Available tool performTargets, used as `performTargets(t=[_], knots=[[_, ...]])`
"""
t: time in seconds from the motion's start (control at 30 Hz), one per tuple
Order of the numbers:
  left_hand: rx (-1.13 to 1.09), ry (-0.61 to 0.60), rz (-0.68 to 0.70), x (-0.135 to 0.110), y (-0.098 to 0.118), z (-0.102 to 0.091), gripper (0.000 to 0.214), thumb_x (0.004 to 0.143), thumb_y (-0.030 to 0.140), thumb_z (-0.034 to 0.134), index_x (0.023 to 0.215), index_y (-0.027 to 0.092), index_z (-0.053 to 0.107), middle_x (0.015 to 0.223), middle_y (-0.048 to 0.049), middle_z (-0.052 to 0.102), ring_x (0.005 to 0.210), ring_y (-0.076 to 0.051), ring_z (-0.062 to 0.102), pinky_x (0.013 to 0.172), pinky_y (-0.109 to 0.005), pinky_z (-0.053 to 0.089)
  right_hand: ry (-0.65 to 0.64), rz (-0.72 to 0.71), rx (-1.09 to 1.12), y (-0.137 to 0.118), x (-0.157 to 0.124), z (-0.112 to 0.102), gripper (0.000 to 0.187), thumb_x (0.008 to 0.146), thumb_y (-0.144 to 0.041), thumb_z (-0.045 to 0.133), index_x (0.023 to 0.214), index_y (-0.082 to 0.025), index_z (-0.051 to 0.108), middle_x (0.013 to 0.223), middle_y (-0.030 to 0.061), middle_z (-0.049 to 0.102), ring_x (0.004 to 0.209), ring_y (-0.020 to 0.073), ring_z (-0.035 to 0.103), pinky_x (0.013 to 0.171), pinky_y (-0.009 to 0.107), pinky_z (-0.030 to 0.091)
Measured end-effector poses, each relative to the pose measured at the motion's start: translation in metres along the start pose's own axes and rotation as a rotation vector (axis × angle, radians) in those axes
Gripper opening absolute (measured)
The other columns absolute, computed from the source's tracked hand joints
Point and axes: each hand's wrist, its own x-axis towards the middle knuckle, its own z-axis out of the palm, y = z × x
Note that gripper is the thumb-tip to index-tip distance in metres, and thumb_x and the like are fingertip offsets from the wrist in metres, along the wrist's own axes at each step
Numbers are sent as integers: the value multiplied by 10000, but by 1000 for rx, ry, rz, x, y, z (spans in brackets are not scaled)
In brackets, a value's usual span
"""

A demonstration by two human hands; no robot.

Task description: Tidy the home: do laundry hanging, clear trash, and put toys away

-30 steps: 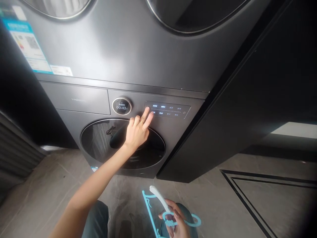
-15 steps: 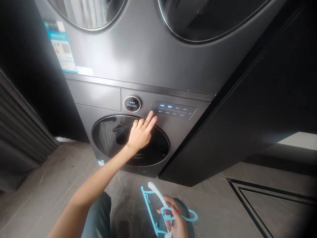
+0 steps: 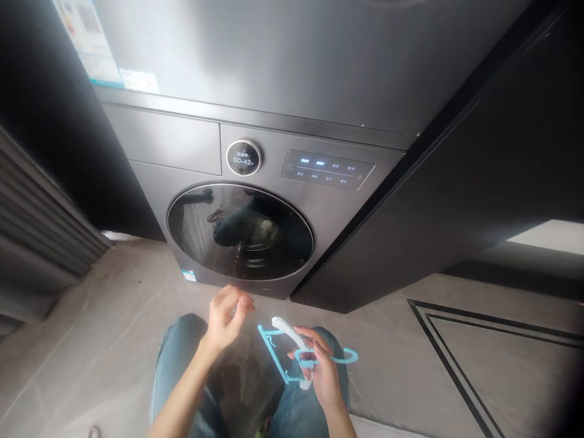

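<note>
My left hand hovers above my left knee with its fingers loosely curled and nothing in it, a short way left of the hangers. My right hand grips a light blue plastic hanger together with a white hanger over my lap. In front of me stands a dark grey washing machine with a round glass door, a lit round dial reading 00:42 and a lit touch panel.
A dark cabinet side flanks the machine on the right. A ribbed grey panel stands at the left. The floor is grey tile with a black inlaid border at the right. My jeans-clad knees are low in view.
My left hand has left the touch panel and dropped down near my knee beside the hangers. The view has tilted downward. The right hand still holds the hangers.
</note>
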Motion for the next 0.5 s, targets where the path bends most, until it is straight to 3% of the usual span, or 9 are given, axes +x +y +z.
performTargets(t=[0.17,0.27,0.37,0.5], knots=[[-113,-3,-127,-41,6,11,581,1022,366,396,504,187,588,477,-18,596,473,-122,553,535,-255,435,-149,12,-38,8,1,2,682,708,-712,655,1047,-125,723,565,65,651,393,89,433,366,176,251],[-167,-38,-267,-57,10,15,588,1015,439,404,563,177,673,506,-42,638,467,-128,564,503,-246,421,-286,36,-54,12,-3,7,727,752,-709,622,1176,-122,693,540,33,636,364,72,393,367,175,264],[-259,-122,-398,-67,12,17,581,999,503,416,660,168,749,557,-62,681,484,-145,582,504,-255,421,-399,69,-129,13,-4,20,774,795,-747,545,1217,-110,669,533,33,635,376,86,418,377,182,296],[-423,-302,-455,-83,6,24,684,1007,572,272,757,193,783,501,-50,616,457,-162,530,547,-303,438,-426,132,-251,21,-4,38,716,801,-775,538,1060,-123,677,546,8,605,398,71,424,394,174,316]])
